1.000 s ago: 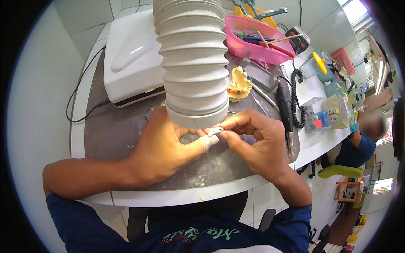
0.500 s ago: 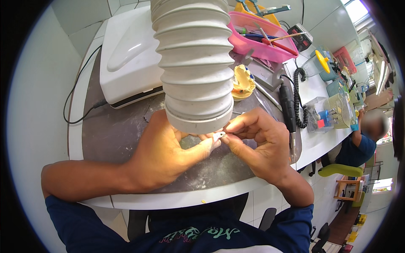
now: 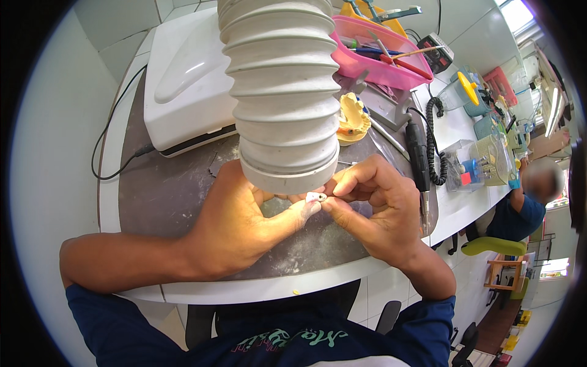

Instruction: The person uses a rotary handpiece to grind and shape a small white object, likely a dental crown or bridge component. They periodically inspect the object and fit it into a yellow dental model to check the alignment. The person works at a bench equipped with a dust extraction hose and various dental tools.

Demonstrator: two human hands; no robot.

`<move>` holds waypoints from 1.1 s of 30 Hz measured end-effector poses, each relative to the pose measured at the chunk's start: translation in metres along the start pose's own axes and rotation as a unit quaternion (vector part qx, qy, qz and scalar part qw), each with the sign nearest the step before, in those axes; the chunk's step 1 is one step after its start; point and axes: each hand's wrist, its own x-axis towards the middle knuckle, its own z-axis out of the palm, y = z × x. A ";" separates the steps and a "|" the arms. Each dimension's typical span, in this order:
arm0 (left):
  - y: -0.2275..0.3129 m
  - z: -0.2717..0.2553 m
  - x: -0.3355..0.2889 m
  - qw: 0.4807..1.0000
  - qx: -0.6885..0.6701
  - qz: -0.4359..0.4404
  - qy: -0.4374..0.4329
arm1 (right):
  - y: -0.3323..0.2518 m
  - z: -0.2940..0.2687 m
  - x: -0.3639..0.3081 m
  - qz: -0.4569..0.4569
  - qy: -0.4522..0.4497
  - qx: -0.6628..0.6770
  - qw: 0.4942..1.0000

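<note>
A small white dental crown (image 3: 315, 197) with a dark hole at its right end sits between my two hands, just below the mouth of the ribbed hose (image 3: 287, 174). My left hand (image 3: 247, 223) pinches its left side, the thumb dusted with white powder. Thumb and forefinger of my right hand (image 3: 376, 208) close on its right end; whether they grip anything else there is hidden. The fingers of my left hand are partly covered by the hose. Behind my right hand stands a yellowish dental model (image 3: 352, 119).
At the left is a white machine (image 3: 189, 79) with a black cable. A pink basket (image 3: 397, 74) of tools stands at the back, and a black handpiece (image 3: 417, 156) with a coiled cord lies right. Clear boxes (image 3: 460, 165) are farther right, near a seated co-worker (image 3: 520, 211).
The crown has turned slightly between my fingers, so its dark hole shows more. Both hands stay nearly in place.
</note>
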 end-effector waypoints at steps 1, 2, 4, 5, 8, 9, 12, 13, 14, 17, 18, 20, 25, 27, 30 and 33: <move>0.000 0.001 0.000 1.000 -0.008 0.002 0.002 | 0.000 0.000 0.000 0.000 0.000 0.000 1.000; 0.000 0.001 0.000 1.000 -0.016 0.003 0.004 | 0.000 0.000 0.000 0.001 0.000 0.001 1.000; 0.000 0.001 0.000 1.000 -0.015 0.002 0.001 | 0.000 0.000 0.000 0.000 0.001 0.001 1.000; 0.000 0.000 0.000 1.000 -0.015 0.001 -0.001 | 0.000 0.000 0.000 -0.001 0.001 0.002 1.000; 0.001 0.000 0.001 1.000 -0.007 -0.003 -0.003 | 0.000 -0.001 0.000 -0.001 0.000 -0.001 1.000; 0.001 -0.001 0.001 1.000 -0.004 -0.003 -0.008 | 0.000 -0.001 0.000 -0.005 0.000 -0.006 1.000; 0.001 -0.002 0.000 1.000 0.005 -0.005 -0.015 | 0.000 -0.001 0.001 -0.015 0.004 -0.011 1.000; 0.003 -0.002 -0.001 1.000 0.009 -0.008 -0.014 | 0.000 0.000 0.001 -0.018 0.008 -0.006 1.000; 0.005 -0.002 -0.001 1.000 0.012 -0.011 -0.012 | 0.000 0.001 0.002 -0.021 0.011 -0.001 1.000; 0.013 0.003 0.001 0.994 -0.069 -0.074 0.041 | 0.000 -0.002 0.002 -0.054 -0.004 -0.061 0.997; 0.011 0.002 0.001 0.996 -0.055 -0.062 0.025 | -0.001 -0.002 0.002 -0.071 -0.002 -0.075 0.995; 0.005 -0.004 0.000 0.999 -0.025 -0.038 -0.008 | -0.003 -0.003 0.004 -0.105 0.003 -0.102 0.989; 0.012 -0.004 0.002 0.995 -0.015 -0.090 -0.025 | -0.008 -0.015 0.003 -0.146 0.075 -0.147 0.975; 0.014 -0.007 0.003 0.993 0.010 -0.105 -0.060 | -0.012 -0.034 -0.009 -0.114 0.168 -0.148 0.968; 0.014 -0.007 0.004 0.988 -0.041 -0.128 -0.079 | -0.018 -0.074 -0.034 -0.018 0.288 -0.224 0.931; 0.017 -0.004 -0.001 0.983 -0.079 -0.162 -0.021 | -0.008 -0.101 -0.047 0.090 0.250 -0.370 0.890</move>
